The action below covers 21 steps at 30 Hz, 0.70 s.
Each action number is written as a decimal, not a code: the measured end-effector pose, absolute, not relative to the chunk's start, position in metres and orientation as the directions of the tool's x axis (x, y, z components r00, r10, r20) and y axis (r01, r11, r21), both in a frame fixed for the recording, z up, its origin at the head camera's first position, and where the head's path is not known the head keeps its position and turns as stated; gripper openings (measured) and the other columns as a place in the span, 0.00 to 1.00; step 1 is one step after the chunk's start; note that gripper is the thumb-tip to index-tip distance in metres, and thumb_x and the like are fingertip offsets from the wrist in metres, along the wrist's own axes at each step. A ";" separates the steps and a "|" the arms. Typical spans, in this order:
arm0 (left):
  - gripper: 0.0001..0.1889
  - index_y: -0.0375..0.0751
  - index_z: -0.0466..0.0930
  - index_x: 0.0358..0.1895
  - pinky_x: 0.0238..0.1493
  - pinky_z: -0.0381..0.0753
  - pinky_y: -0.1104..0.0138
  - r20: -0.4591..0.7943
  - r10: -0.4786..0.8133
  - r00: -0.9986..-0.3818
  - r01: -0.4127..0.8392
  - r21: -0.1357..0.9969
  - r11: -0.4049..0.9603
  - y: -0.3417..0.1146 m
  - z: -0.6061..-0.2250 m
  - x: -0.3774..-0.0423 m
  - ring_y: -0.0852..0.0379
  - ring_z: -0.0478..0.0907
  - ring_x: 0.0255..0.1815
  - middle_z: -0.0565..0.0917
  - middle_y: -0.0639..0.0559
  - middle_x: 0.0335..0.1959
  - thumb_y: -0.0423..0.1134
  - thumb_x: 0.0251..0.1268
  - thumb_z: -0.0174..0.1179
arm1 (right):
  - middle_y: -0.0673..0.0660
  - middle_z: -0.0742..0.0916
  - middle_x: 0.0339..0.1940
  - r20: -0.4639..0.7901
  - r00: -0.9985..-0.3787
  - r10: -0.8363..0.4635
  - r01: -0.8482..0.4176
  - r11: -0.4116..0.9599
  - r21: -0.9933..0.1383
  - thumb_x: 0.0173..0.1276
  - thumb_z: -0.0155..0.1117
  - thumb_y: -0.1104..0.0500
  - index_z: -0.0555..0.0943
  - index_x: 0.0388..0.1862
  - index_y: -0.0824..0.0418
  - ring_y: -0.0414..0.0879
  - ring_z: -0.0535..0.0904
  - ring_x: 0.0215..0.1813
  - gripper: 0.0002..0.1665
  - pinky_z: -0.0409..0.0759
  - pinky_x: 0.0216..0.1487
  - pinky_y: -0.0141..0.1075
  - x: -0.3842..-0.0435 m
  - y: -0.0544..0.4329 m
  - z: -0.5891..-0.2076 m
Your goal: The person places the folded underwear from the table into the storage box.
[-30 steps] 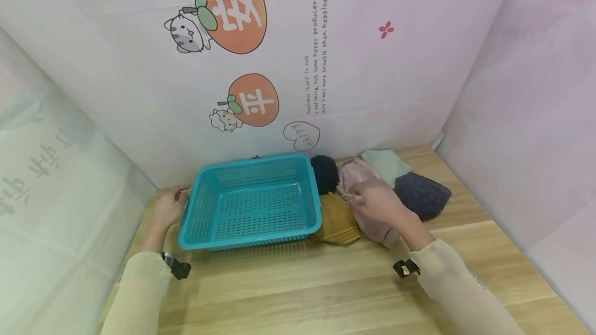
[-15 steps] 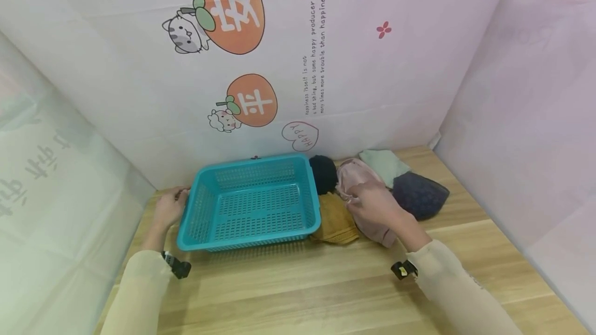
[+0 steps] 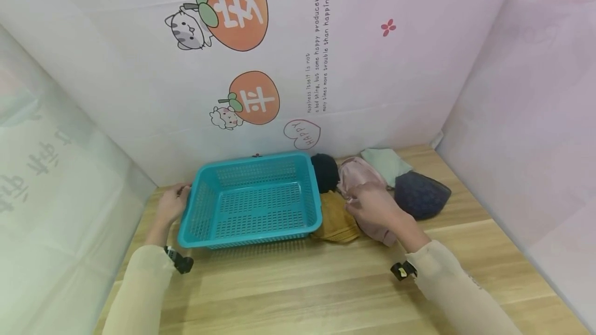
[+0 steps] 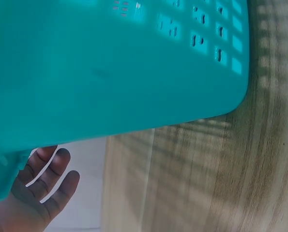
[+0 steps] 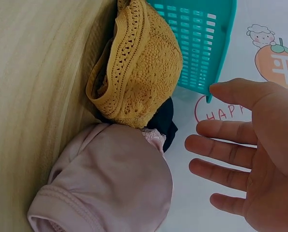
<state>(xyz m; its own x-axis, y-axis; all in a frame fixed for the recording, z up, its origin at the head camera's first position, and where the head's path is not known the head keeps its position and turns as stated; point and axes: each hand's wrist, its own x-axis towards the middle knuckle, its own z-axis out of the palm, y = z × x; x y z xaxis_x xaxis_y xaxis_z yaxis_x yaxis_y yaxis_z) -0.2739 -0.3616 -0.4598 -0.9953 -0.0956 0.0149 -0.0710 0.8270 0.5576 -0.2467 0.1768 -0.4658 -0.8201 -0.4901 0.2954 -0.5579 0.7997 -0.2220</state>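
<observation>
My left hand (image 3: pixel 171 203) is at the left rim of a turquoise plastic basket (image 3: pixel 253 239). In the left wrist view its fingers (image 4: pixel 61 191) are relaxed and slightly bent by the rim, while the thumb is hidden. My right hand (image 3: pixel 372 204) hovers over a row of small folded cloth garments, fingers extended and spread in the right wrist view, holding nothing. Nearest to it are a mustard garment (image 5: pixel 146 67) with a lacy, openwork band and a smooth pink garment (image 5: pixel 119 174) with a stitched hem. The basket holds nothing.
Behind the mustard garment, against the basket's right side, is a black garment (image 3: pixel 324 172). A pale green garment (image 3: pixel 387 165) and a dark navy garment (image 3: pixel 421 195) lie at the right. A printed white cloth wall (image 3: pixel 354 81) rises behind the wooden table (image 3: pixel 298 288).
My right hand has shifted slightly left, toward the mustard garment. The left hand stays at the basket rim, and the basket and garments keep their places.
</observation>
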 end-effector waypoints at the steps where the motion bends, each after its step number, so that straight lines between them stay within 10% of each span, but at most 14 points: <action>1: 0.28 0.31 0.65 0.71 0.66 0.66 0.36 0.008 -0.098 -0.995 -0.076 0.562 0.823 -0.361 -0.460 -0.274 0.28 0.67 0.69 0.70 0.27 0.68 0.48 0.84 0.31 | 0.55 0.91 0.40 0.287 -0.824 -0.488 -0.553 0.802 -0.226 0.65 0.69 0.55 0.87 0.44 0.59 0.49 0.87 0.40 0.12 0.84 0.44 0.46 -0.247 0.177 -0.466; 21: 0.30 0.33 0.67 0.71 0.64 0.68 0.38 -0.043 -0.132 -0.990 -0.131 0.596 0.793 -0.362 -0.466 -0.282 0.30 0.69 0.67 0.72 0.29 0.67 0.51 0.83 0.28 | 0.55 0.90 0.43 0.224 -0.841 -0.492 -0.533 0.826 -0.186 0.67 0.68 0.49 0.86 0.53 0.58 0.50 0.86 0.42 0.20 0.84 0.44 0.48 -0.247 0.173 -0.472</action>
<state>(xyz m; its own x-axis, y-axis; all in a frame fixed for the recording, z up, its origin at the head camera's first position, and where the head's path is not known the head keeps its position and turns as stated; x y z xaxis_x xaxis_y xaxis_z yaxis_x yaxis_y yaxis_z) -0.2822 -0.3617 -0.4660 -0.9903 -0.1319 -0.0425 -0.1312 0.7925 0.5956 -0.2468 0.1733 -0.4723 -0.8411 -0.4923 0.2239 -0.5327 0.8257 -0.1856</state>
